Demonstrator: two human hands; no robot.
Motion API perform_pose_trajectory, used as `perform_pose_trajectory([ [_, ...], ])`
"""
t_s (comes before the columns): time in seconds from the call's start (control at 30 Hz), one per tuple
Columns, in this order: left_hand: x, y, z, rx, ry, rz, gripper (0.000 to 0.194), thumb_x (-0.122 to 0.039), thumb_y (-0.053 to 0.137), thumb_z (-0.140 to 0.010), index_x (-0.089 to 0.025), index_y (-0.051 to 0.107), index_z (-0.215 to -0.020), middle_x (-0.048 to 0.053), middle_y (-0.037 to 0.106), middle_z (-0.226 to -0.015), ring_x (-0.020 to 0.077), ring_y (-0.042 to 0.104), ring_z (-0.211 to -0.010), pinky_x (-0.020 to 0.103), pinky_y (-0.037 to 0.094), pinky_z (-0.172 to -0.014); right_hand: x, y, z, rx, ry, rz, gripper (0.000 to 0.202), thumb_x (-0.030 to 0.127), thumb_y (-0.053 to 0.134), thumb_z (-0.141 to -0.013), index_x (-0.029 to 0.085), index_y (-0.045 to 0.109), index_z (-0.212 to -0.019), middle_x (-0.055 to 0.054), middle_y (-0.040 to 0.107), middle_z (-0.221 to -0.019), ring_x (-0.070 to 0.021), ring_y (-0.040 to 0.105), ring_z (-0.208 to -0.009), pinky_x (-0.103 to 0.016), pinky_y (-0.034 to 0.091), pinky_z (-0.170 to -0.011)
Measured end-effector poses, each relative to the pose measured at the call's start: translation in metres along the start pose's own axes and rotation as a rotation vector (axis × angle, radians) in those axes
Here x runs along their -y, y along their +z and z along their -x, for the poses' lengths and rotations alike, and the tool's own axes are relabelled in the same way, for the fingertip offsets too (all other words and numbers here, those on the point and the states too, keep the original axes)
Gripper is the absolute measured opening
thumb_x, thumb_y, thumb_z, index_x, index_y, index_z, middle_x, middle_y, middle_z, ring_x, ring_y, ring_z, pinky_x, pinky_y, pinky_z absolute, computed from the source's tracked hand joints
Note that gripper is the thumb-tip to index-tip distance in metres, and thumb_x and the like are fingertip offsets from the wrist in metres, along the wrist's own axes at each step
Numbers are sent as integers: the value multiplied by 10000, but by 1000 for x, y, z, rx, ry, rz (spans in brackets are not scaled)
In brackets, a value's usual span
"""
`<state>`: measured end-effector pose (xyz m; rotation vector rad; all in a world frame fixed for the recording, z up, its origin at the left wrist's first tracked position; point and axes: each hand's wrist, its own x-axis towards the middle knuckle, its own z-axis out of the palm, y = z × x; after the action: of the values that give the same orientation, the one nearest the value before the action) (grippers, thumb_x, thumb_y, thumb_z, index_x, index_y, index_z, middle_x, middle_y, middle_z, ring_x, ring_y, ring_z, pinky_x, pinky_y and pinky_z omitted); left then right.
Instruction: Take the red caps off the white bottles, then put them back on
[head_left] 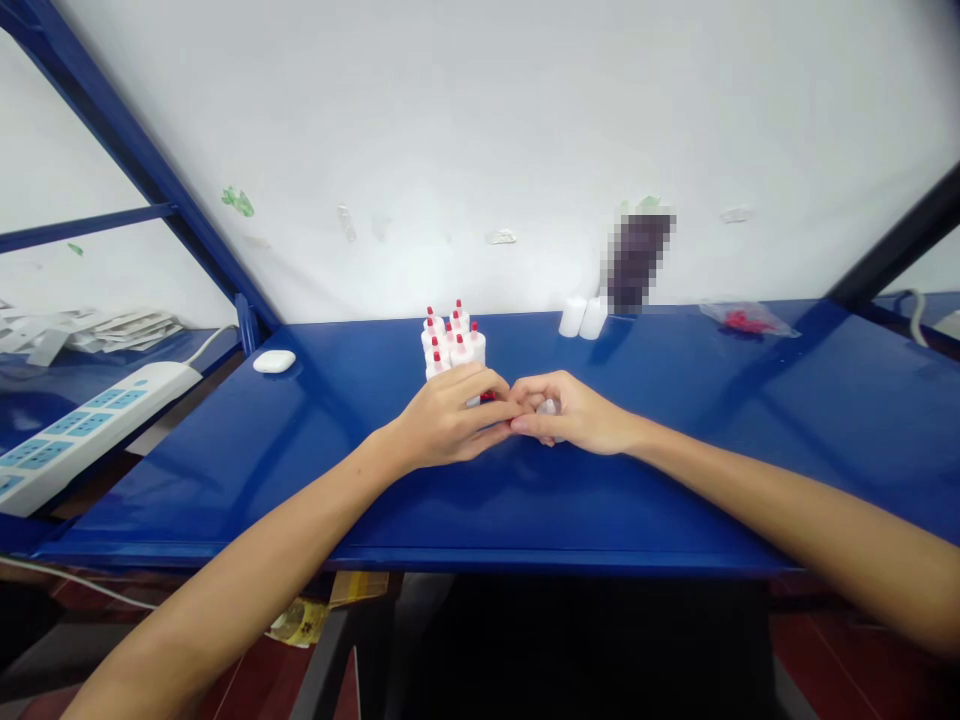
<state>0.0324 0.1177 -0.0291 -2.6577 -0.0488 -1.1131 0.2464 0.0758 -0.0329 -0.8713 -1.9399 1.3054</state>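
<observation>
My right hand [574,412] is curled around a small white squeeze bottle [550,407]. Only its pale nozzle tip and a bit of its body show between the fingers. The fingertips of my left hand [461,415] meet those of the right, bent together, and whatever they pinch is hidden. Just past the left fingers a bit of red and white shows, too covered to tell whether it is held. Right behind that hand stands a cluster of several white bottles [478,346] with red caps, upright and close together.
Two white bottles without red caps [573,317] stand by the wall. A clear bag of small red pieces [750,320] lies at the back right. On the blue table [360,500] at left sits a white rounded case [274,361]; beyond its edge is a power strip [97,425].
</observation>
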Motion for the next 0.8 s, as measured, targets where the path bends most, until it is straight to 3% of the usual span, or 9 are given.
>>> perform_pose_trajectory([
  [0.13,0,1,2,21,-21,12,55,-248,616,-941,-193,617,-936,39,669,-904,134,580,-757,270,487,-671,1,1,6,-62,-147,406,278,456,533,-948,180,562,-971,36,543,-678,-122,470,-599,-271,375,-616],
  [0.3,-3,5,0,95,28,-46,150,-282,591,-960,-183,626,-854,26,672,-820,146,535,-714,285,444,-637,1,12,8,-61,-162,725,176,384,437,-963,210,417,-975,17,577,-718,-151,476,-582,-280,327,-587],
  [0.4,-5,7,-1,128,50,-104,168,-277,584,-962,-178,627,-833,26,674,-817,151,489,-692,298,410,-619,3,20,7,-80,-130,780,123,313,399,-941,209,384,-1003,4,588,-721,-173,501,-580,-284,313,-565],
  [0.57,-9,11,-1,107,68,-150,210,-263,572,-966,-173,588,-777,26,639,-753,162,471,-698,314,381,-606,8,25,8,-110,-70,806,252,256,369,-883,175,376,-1121,16,570,-662,-187,509,-526,-289,308,-542],
  [0.8,-15,17,-2,114,26,-143,161,-230,472,-1003,-185,600,-917,34,641,-801,179,463,-730,337,385,-643,5,21,8,-102,-131,717,204,239,395,-843,187,410,-1040,39,498,-626,-160,446,-485,-281,296,-516],
])
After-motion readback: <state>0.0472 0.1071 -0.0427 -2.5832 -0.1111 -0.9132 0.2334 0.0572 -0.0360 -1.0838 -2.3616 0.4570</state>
